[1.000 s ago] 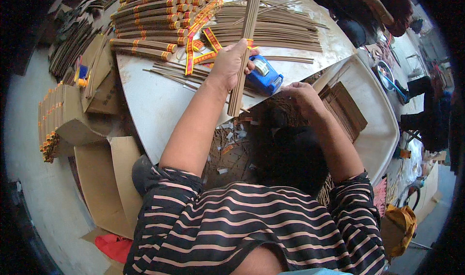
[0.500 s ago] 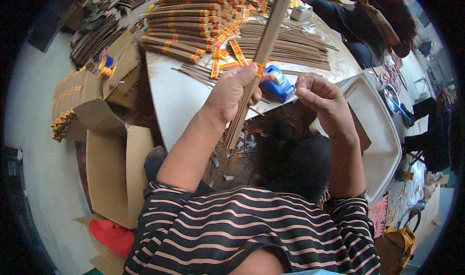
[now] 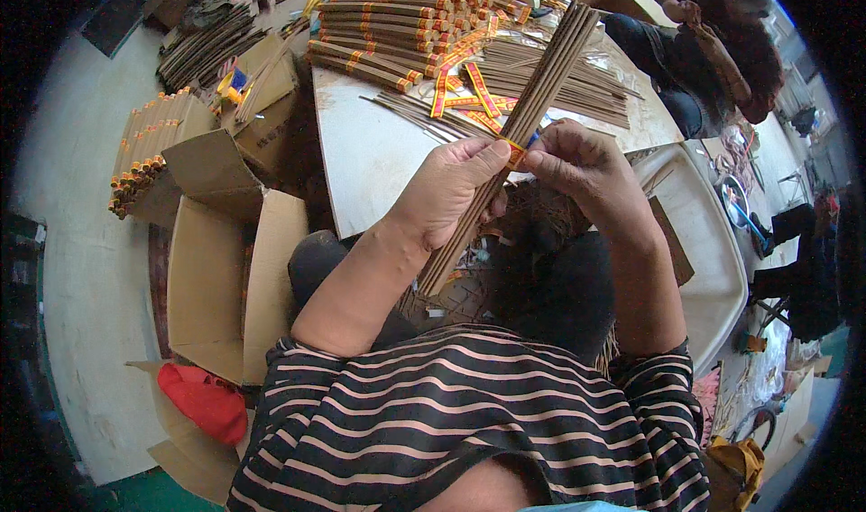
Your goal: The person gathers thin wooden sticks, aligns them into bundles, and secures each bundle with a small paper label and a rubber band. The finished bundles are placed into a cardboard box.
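My left hand [image 3: 448, 187] is closed round a slanting bundle of brown incense sticks [image 3: 552, 74], held over the near edge of the table. A red and yellow paper band [image 3: 515, 154] wraps the bundle beside my left thumb. The fingertips of my right hand [image 3: 586, 165] are pinched against that band on its right side. Behind my hands, the blue tape dispenser is almost wholly hidden. Loose red and yellow paper strips [image 3: 482, 88] lie on the white table [image 3: 361, 156], near loose incense sticks [image 3: 595, 88].
Banded incense bundles [image 3: 379, 29] are stacked at the table's far left. More stand by an open cardboard box [image 3: 206, 282] on the left, with a red cloth bag [image 3: 203, 404] below it. A white tray [image 3: 713, 286] lies at right. Another person [image 3: 713, 52] sits at the far right.
My right hand has moved left from apart to touching the band on the bundle. The table scene has shifted slightly right in view, and the tape dispenser has become hidden.
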`<state>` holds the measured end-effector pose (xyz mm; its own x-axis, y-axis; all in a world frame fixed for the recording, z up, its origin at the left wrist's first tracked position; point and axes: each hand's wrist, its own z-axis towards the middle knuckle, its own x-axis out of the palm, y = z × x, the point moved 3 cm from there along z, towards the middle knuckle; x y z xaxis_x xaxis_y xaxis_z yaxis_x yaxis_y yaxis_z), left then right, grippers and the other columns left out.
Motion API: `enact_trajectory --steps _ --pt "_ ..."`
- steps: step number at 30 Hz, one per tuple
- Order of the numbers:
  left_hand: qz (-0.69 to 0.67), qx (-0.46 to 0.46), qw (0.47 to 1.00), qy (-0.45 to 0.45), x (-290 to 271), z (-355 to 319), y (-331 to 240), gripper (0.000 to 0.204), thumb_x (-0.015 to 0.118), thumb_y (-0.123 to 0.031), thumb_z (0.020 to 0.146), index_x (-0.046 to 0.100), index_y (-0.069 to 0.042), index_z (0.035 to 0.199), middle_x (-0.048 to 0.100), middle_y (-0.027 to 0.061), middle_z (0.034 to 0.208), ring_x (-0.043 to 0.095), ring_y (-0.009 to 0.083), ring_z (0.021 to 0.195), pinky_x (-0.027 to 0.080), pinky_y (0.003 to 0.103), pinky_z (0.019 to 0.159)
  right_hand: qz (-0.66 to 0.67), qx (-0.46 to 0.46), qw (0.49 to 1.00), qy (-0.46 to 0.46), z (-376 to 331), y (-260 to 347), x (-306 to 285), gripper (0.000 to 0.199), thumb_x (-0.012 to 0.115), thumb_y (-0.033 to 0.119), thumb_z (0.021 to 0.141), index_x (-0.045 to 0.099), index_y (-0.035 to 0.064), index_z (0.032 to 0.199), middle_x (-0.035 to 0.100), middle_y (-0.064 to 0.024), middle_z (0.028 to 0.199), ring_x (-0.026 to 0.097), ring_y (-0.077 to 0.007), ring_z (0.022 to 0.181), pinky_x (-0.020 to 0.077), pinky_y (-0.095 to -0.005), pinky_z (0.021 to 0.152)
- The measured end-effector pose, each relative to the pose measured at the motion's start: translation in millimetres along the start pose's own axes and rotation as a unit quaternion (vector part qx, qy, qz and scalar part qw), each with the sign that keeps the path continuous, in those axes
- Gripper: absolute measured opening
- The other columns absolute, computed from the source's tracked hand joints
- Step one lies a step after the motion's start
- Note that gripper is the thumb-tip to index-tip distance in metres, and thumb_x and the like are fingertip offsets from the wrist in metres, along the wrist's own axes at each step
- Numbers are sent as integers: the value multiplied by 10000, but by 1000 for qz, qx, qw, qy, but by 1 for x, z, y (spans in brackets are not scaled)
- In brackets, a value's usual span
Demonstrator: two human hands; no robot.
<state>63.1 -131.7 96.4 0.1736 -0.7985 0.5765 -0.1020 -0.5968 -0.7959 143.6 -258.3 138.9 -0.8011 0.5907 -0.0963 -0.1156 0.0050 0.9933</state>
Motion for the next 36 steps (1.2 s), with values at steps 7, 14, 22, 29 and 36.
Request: enact_trajectory --steps 7,14,22,29,36 --pt "29 16 999 11 0 -8 1 236 524 -269 887 567 -40 917 543 16 606 518 81 467 397 181 388 -114 -42 993 -8 -3 9 8 169 632 138 813 603 -28 821 581 -22 779 525 -88 739 432 -231 668" --pt "21 20 999 17 5 -15 -2 255 541 -249 876 566 -11 962 580 27 729 539 93 520 450 199 448 -174 -80 981 -39 -3 9 8 201 690 172 759 598 -6 740 531 -17 742 488 -93 738 395 -227 646" --pt "14 13 1000 13 8 -21 -1 272 533 -248 879 567 5 973 587 37 723 549 106 522 461 208 456 -275 -50 958 -71 -6 9 7 222 724 184 722 601 0 722 543 -36 699 499 -122 675 405 -253 606" --pt "2 7 1000 15 10 -21 1 274 513 -266 889 559 -8 969 587 40 713 560 112 513 452 198 424 -329 -68 938 -82 -9 12 7 230 738 192 699 614 1 733 577 -67 706 526 -150 671 422 -284 608" --pt "7 0 999 31 13 -26 -2 286 519 -310 881 550 -36 955 570 32 695 551 118 501 406 202 392 -335 -97 935 -72 -13 19 5 320 712 281 705 629 -7 817 574 -161 748 586 -290 714 458 -354 622"
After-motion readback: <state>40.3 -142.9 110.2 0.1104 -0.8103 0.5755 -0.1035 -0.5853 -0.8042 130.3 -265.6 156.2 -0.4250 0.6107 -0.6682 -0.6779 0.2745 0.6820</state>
